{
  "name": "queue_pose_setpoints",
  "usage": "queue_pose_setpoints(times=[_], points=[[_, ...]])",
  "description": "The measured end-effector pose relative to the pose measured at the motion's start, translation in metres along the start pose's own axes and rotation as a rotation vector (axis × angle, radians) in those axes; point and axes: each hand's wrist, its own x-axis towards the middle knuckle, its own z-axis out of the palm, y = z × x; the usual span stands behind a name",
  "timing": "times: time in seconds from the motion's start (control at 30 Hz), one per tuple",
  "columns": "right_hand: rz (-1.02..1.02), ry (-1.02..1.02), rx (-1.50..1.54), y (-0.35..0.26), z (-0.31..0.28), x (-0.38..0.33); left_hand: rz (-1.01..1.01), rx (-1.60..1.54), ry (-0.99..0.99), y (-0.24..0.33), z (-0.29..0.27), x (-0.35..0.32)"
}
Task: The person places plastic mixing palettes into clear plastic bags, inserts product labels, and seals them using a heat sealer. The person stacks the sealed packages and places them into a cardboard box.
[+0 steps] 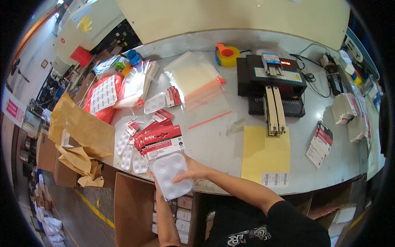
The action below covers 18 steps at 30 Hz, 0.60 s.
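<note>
A worker steadies a white palette pack (166, 169) topped by a red header card (161, 142), well to the lower left of the black machine (271, 78). The right hand (194, 169) grips its edge nearest the machine, thumb across the wells; the left hand (158, 191) grips the side farther from the machine, its fingers mostly hidden. More carded packs (140, 164) overlap on the surface (214, 152), left of the machine; whether any are also in the grip cannot be told. Below and left of the machine gapes an open carton (131, 206). A loosened hold could drop the pack inside, a hard-pressing thumb could dent the thin-looking plastic, and a bump could scatter the overlapping packs.
</note>
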Motion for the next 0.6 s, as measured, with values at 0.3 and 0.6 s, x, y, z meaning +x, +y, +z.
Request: queue_pose_setpoints(times=[0.3,0.6], points=[[0.036,-0.137,0.089,-0.012,-0.02,-0.021,0.008,0.38,0.188,0.07,0.089,-0.029],[-0.497,-0.074,-0.76,-0.039,-0.074,-0.097,0.377,0.63,-0.393,0.011,0.213,0.011]])
